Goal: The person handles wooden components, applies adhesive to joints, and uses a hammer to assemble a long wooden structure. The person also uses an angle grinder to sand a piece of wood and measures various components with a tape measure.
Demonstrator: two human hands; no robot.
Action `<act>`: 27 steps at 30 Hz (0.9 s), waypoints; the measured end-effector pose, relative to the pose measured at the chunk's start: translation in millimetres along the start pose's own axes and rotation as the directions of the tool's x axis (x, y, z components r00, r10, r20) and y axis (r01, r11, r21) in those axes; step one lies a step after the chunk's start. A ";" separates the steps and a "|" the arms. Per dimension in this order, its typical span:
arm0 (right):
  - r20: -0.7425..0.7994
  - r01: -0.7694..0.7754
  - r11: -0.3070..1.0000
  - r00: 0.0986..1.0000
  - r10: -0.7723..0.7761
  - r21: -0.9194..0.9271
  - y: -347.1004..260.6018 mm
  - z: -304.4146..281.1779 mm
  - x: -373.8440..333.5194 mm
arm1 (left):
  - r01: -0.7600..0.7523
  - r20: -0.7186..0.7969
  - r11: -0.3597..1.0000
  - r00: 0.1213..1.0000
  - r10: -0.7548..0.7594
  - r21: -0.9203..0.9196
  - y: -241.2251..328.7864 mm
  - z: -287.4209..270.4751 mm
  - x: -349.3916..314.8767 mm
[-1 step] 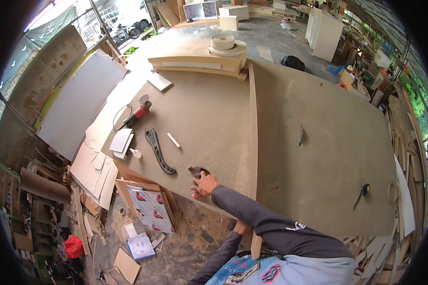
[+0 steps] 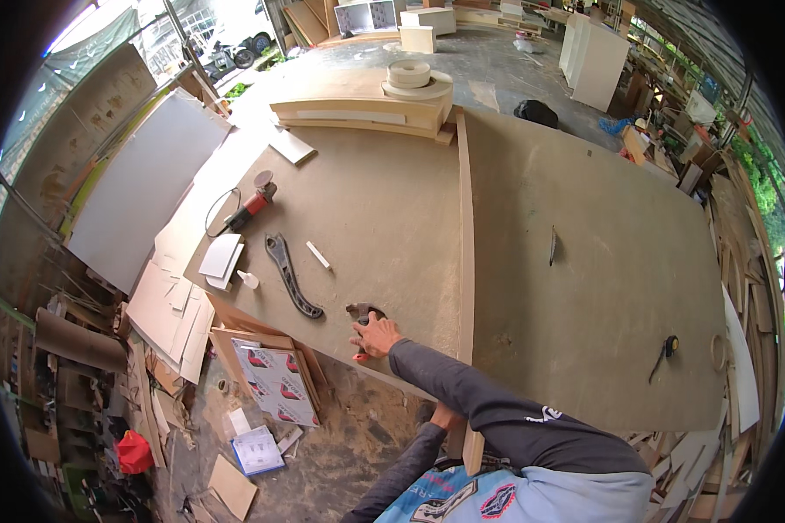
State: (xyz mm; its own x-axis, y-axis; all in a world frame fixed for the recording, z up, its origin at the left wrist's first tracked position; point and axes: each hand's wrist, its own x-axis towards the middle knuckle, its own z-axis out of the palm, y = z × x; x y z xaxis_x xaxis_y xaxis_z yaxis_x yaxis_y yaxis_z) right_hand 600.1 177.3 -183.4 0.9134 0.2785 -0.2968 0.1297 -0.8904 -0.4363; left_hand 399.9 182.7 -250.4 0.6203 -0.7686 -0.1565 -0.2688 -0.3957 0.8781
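My right hand [image 2: 377, 335] reaches across to the near edge of the brown worktable [image 2: 384, 218]. Its fingers are closed around a hand tool [image 2: 365, 310] with a dark, broad head and a red handle end; the grip hides most of it. A long wooden strip [image 2: 466, 244] stands on edge along the tabletop, its near end passing under my right sleeve. Low beside that end is my left hand [image 2: 446, 417], with its fingers hidden. Left of the tool lie a dark curved handle-like piece [image 2: 290, 275] and a small white stick [image 2: 319, 255].
A red angle grinder [image 2: 255, 205], white cards [image 2: 222, 260] and a small bottle [image 2: 249, 280] lie on the left. Curved wooden pieces [image 2: 358, 113] carry edging rolls [image 2: 409, 75] at the back. A tape measure [image 2: 670, 346] is at right. Offcuts and papers [image 2: 258, 451] cover the floor.
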 end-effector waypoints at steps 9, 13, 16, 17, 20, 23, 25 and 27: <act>-0.303 0.153 0.921 0.952 -0.040 0.359 61.6 -9.5 -25.1 | 0.174 -0.107 0.812 0.954 -0.279 -0.558 55.6 -58.5 5.6; -0.386 0.063 0.729 0.877 0.285 0.681 66.6 -62.6 -114.0 | 0.135 -0.160 0.780 0.944 -0.289 -0.611 31.9 -78.0 -4.3; -0.591 0.246 0.550 0.494 0.638 0.798 78.6 -36.4 -173.4 | 0.182 -0.091 0.823 0.958 -0.271 -0.537 11.5 -84.7 -5.0; -0.454 0.201 0.408 0.441 0.774 0.891 70.5 -40.7 -202.9 | 0.194 -0.072 0.827 0.960 -0.271 -0.528 10.0 -87.7 -6.0; -0.258 0.205 0.205 0.286 0.923 0.957 56.5 -15.3 -260.0 | 0.217 -0.054 0.797 0.953 -0.298 -0.564 8.5 -86.4 -16.3; -0.088 0.216 0.062 0.111 0.990 0.975 67.0 73.5 -274.5 | 0.274 -0.015 0.768 0.938 -0.346 -0.579 21.0 -79.4 -16.4; 0.085 0.210 -0.129 0.208 0.974 0.969 52.0 102.5 -276.7 | 0.050 -0.152 0.924 0.981 -0.116 -0.379 6.7 -75.4 -21.3; 0.229 0.212 -0.305 0.319 0.920 0.929 24.4 93.4 -278.5 | -0.209 -0.248 0.973 0.952 0.181 -0.092 -4.6 -75.7 -21.1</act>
State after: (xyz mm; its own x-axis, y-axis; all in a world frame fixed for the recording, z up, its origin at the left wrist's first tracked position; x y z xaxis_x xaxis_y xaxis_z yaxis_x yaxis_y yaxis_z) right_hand 312.8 111.6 -190.7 0.3222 -0.6476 -0.6904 -0.2042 0.6646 -0.7187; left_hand 443.9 238.8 -216.9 0.7244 -0.6784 0.1223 -0.3234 -0.1778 0.9294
